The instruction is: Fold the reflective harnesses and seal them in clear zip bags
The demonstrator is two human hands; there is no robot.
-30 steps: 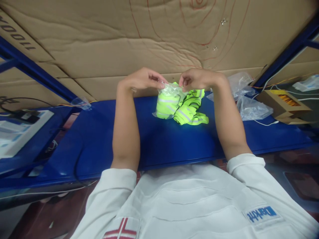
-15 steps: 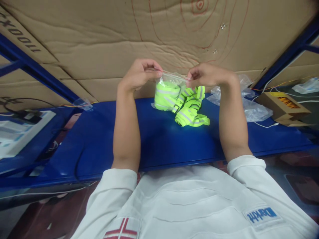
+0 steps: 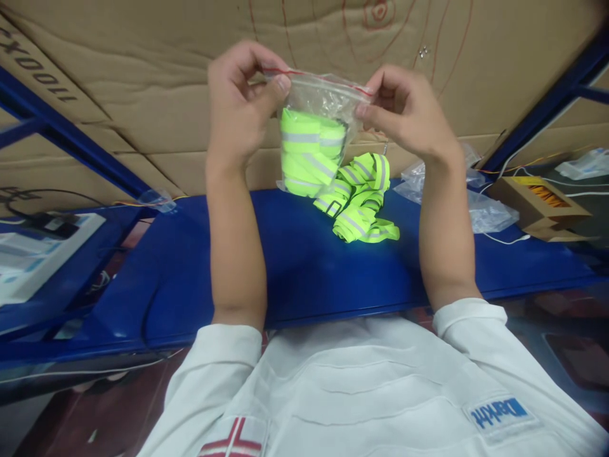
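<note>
A clear zip-lock bag [image 3: 323, 95] with a red line along its top hangs upright between my hands. Pinched at its top left corner is my left hand [image 3: 245, 95]; my right hand [image 3: 404, 105] grips the top right corner. Inside the bag lies a folded neon-yellow reflective strap [image 3: 309, 149] with silver stripes. Behind and below it, a loose pile of similar neon-yellow reflective straps [image 3: 364, 197] with a black buckle rests on the blue shelf [image 3: 304, 266]. Whether the bag's seal is closed I cannot tell.
Crumpled clear plastic bags [image 3: 490, 209] lie to the right, beside an open cardboard box [image 3: 542, 206] and a white cable. At the left are a white device [image 3: 52, 254] and a small clear plastic piece [image 3: 159, 200]. A cardboard sheet [image 3: 157, 70] stands behind the shelf.
Both hands have risen, lifting the bag with the strap inside it off the shelf. They have also moved slightly farther apart, stretching the bag's top edge. The loose straps stay on the shelf.
</note>
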